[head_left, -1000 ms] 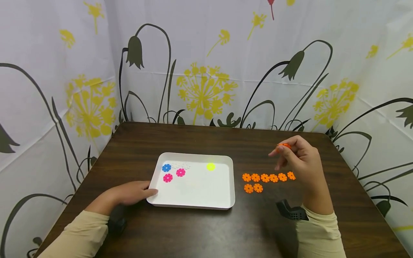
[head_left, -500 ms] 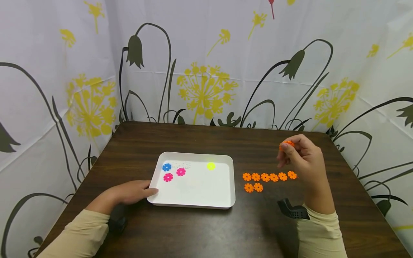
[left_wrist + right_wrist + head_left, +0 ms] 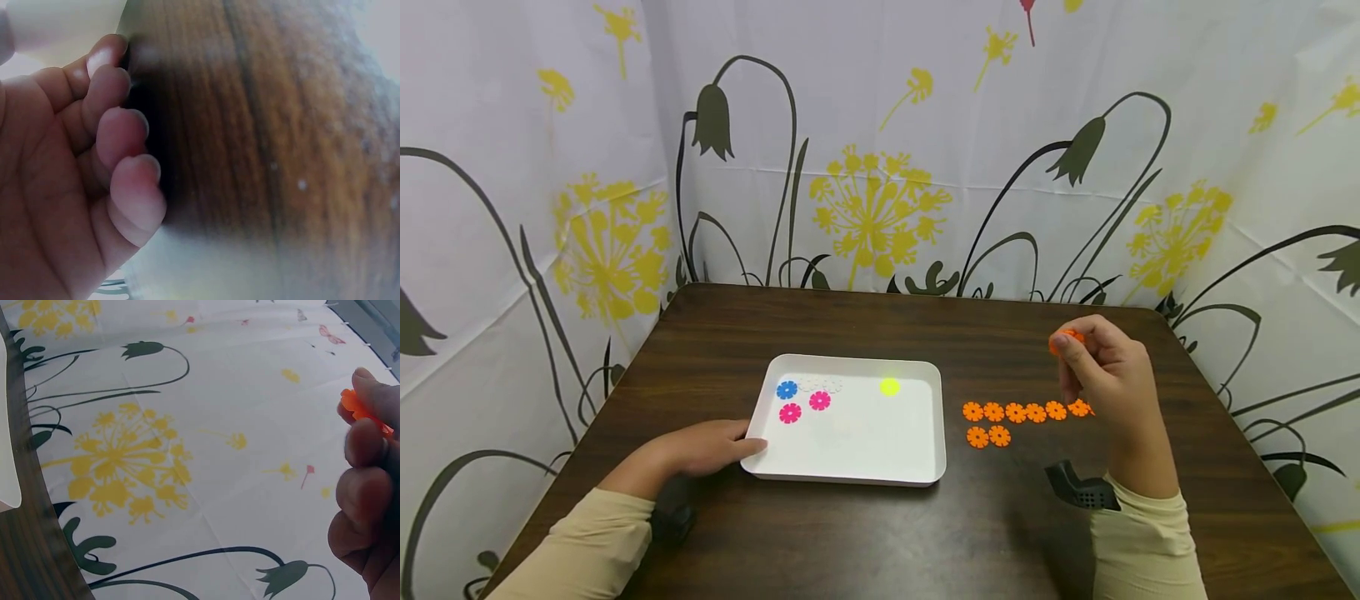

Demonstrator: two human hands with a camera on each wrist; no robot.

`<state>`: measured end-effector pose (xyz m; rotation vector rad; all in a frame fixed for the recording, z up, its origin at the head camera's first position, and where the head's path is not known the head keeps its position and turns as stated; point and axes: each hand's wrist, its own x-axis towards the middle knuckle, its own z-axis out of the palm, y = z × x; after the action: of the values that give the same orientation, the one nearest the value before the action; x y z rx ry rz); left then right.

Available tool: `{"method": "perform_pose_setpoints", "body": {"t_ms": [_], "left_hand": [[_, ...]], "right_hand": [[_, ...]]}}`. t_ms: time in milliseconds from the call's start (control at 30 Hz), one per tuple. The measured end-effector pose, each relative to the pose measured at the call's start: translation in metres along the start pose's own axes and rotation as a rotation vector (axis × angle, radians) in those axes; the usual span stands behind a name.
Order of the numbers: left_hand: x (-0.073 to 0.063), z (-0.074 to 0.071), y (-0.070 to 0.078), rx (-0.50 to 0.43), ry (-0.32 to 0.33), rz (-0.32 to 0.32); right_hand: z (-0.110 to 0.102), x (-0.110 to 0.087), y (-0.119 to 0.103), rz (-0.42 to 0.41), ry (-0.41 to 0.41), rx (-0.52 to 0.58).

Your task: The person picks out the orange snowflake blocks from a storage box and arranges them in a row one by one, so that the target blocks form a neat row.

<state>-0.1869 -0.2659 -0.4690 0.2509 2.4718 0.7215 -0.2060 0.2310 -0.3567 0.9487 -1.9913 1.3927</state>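
At the left end of a white tray (image 3: 865,450), my left hand (image 3: 703,447) holds its edge, thumb over the rim. The fingertips (image 3: 137,194) of that hand curl close over the wood in the left wrist view. Above the right side of the table, my right hand (image 3: 1108,371) pinches an orange flower-shaped plastic disc (image 3: 1067,342) between thumb and index finger. That orange piece shows partly between the fingers in the right wrist view, the rest covered. Below this hand lie more orange discs (image 3: 1016,412) in a long row, with two (image 3: 977,437) in front.
Inside the tray lie a blue disc (image 3: 787,390), two pink discs (image 3: 790,413), a yellow piece (image 3: 890,387) and several clear or white pieces (image 3: 820,385). The dark wooden table (image 3: 880,533) ends at a flower-print curtain (image 3: 880,125).
My right hand has shifted slightly right and drawn its fingers in around the orange disc, later lowering its other fingers toward the row's right end. The left hand and tray stay put.
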Motion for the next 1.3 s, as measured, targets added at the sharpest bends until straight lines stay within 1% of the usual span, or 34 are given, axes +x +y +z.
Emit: {"method": "perform_pose_setpoints", "body": {"t_ms": [133, 267, 333, 433, 533, 767, 900, 967, 1000, 1033, 1067, 1100, 1167, 1233, 1267, 1300], "left_hand": [[0.001, 0.0, 0.0, 0.005, 0.0, 0.002], [0.001, 0.001, 0.001, 0.007, -0.001, 0.005], [0.001, 0.001, 0.002, 0.01, -0.002, 0.006], [0.001, 0.001, 0.003, 0.013, -0.006, 0.003], [0.001, 0.002, 0.003, 0.011, -0.009, 0.004], [0.001, 0.004, 0.001, 0.01, -0.015, 0.004], [0.001, 0.005, 0.001, 0.01, -0.014, 0.006], [0.002, 0.005, 0.002, 0.007, -0.012, 0.012], [0.002, 0.005, 0.003, 0.005, -0.011, 0.015], [0.002, 0.005, 0.003, 0.003, -0.011, 0.019], [0.002, 0.005, 0.004, 0.001, -0.011, 0.025], [0.002, 0.005, 0.004, 0.0, -0.011, 0.035], [0.002, 0.004, 0.004, -0.008, -0.012, 0.048], [0.001, 0.002, 0.003, -0.008, -0.008, 0.055], [0.001, 0.0, 0.002, -0.002, -0.006, 0.056], [0.0, -0.001, 0.001, 0.006, -0.006, 0.058]], "right_hand": [[0.0, -0.002, 0.0, -0.013, -0.004, -0.041], [0.001, 0.0, -0.006, -0.029, -0.013, 0.028], [0.002, 0.001, -0.011, -0.021, -0.02, 0.04], [0.001, 0.0, -0.014, 0.025, -0.023, -0.009], [-0.001, -0.002, -0.012, 0.065, -0.005, -0.069], [-0.003, -0.003, -0.012, 0.064, 0.019, -0.086], [-0.008, -0.006, -0.013, 0.078, 0.039, -0.1], [-0.013, -0.008, -0.012, 0.104, 0.026, -0.13], [-0.016, -0.01, -0.011, 0.125, -0.004, -0.16], [-0.018, -0.011, -0.009, 0.156, -0.053, -0.19], [-0.021, -0.013, -0.006, 0.199, -0.12, -0.226], [-0.022, -0.015, -0.002, 0.259, -0.201, -0.277], [-0.021, -0.019, 0.009, 0.385, -0.401, -0.384], [-0.016, -0.024, 0.025, 0.482, -0.586, -0.464], [-0.012, -0.028, 0.033, 0.515, -0.66, -0.491], [-0.008, -0.031, 0.042, 0.548, -0.718, -0.503]]}}
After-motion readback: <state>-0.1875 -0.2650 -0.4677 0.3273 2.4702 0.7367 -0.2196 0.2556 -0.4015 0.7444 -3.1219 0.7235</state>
